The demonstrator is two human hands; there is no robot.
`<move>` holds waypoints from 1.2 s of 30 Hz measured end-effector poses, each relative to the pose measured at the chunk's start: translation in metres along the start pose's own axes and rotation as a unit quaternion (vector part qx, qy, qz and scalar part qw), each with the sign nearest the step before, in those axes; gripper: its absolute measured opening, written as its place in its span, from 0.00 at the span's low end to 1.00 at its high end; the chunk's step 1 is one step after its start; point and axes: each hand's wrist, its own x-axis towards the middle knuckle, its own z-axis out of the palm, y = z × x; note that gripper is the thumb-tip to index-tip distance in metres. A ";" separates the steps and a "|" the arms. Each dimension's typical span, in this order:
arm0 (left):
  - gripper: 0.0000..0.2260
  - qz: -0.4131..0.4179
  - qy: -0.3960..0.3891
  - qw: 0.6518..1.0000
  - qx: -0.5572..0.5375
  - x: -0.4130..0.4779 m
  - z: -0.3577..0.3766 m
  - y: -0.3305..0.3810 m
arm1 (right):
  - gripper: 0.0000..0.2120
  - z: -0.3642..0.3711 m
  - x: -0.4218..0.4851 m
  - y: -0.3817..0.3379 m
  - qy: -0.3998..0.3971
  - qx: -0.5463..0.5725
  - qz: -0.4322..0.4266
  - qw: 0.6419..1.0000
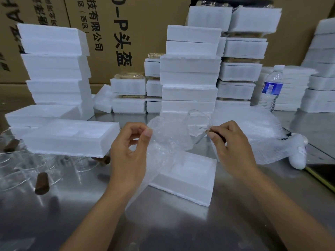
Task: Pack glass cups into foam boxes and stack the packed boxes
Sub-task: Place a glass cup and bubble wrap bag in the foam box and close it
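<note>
A steel bench carries stacked foam boxes along its far edge. Above the bench's middle, the left hand pinches a bubble wrap sheet. The right hand pinches the glass cup by its handle, over an open foam box.

The foam box in front of you was plain white, and so were the stacked foam boxes behind it. The bubble wrap you held was clear, patterned all over with small bubbles. The glass cup was colourless, with dark brown showing at its handle. The loose cups at your left had the same dark brown handles. The table was dull silver-grey. The cartons behind were tan with black printed characters. The water bottle was clear, with a blue label and a white cap. The foam netting at your right was white with a fine mesh pattern.
</note>
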 end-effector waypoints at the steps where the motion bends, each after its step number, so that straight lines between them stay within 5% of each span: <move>1: 0.04 0.000 -0.002 1.000 -0.004 0.000 0.000 0.001 | 0.11 0.000 0.000 0.000 0.002 -0.018 -0.004 1.000; 11: 0.07 0.044 -0.093 0.993 0.052 -0.007 0.003 0.004 | 0.13 -0.002 -0.003 -0.021 -0.072 0.212 0.035 0.974; 27: 0.19 -0.090 -0.125 0.988 0.011 -0.011 0.008 0.007 | 0.10 0.008 -0.011 -0.036 -0.120 0.330 0.062 0.934; 36: 0.12 -0.068 -0.146 0.987 -0.003 -0.009 0.006 0.010 | 0.11 0.013 -0.013 -0.040 -0.095 0.359 0.067 0.926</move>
